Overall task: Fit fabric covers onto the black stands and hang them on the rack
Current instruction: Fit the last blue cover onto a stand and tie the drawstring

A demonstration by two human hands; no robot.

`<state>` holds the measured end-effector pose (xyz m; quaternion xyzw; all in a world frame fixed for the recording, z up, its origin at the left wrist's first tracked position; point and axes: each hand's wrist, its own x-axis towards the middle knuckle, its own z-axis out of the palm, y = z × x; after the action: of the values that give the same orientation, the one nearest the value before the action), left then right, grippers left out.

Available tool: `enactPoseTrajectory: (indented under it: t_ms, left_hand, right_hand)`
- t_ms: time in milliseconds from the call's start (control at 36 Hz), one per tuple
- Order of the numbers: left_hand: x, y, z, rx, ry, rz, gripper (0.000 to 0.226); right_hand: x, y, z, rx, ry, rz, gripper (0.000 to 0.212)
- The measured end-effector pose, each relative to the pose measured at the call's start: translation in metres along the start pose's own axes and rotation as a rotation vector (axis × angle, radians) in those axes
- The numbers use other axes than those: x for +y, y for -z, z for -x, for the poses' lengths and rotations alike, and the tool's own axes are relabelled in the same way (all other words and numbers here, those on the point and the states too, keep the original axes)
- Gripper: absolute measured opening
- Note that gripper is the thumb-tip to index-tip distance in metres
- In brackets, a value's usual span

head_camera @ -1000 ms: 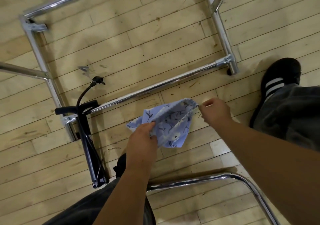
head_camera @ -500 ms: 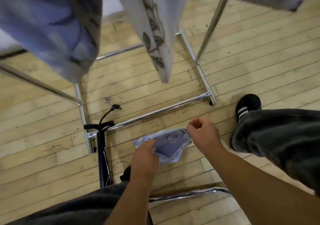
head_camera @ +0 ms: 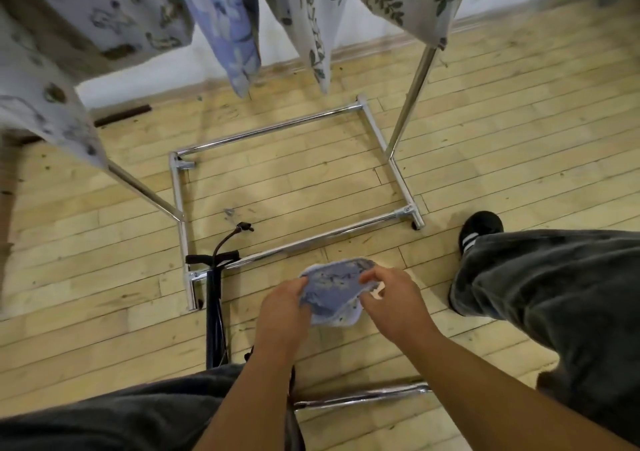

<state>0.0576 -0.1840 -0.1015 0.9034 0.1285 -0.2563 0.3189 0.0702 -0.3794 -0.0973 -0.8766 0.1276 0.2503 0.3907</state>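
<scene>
The left hand (head_camera: 282, 306) and right hand (head_camera: 391, 298) each pinched an edge of the small blue flowery cloth cover (head_camera: 334, 287) over the wooden floor (head_camera: 485, 159). The long black metal stand (head_camera: 214, 308) was left of it, nearer the left hand, pointing at the shiny metal rack (head_camera: 311, 241).

Hanging covers (head_camera: 221, 17) cut off at top; black stand (head_camera: 214, 312) base behind trouser leg (head_camera: 138, 416).

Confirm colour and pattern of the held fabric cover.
Light blue fabric cover with dark floral print; head view.
</scene>
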Motion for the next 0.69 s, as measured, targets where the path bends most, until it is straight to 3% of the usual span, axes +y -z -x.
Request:
enactPoseTrajectory:
  t_ms: [83,361,694]
  left_hand:
    - [0.005,0.004,-0.002,0.000,-0.022,0.031,0.047]
    - [0.019,0.021,-0.003,-0.004,-0.067,0.147,0.037]
    - [-0.006,0.113,-0.009,0.115,-0.004,0.103,0.035]
  right_hand:
    - [-0.002,0.002,-0.002,-0.005,-0.016,0.048,0.022]
    - [-0.006,0.010,-0.007,-0.050,-0.069,0.022,0.057]
    - [-0.043,-0.012,-0.006,-0.049,0.115,0.060,0.051]
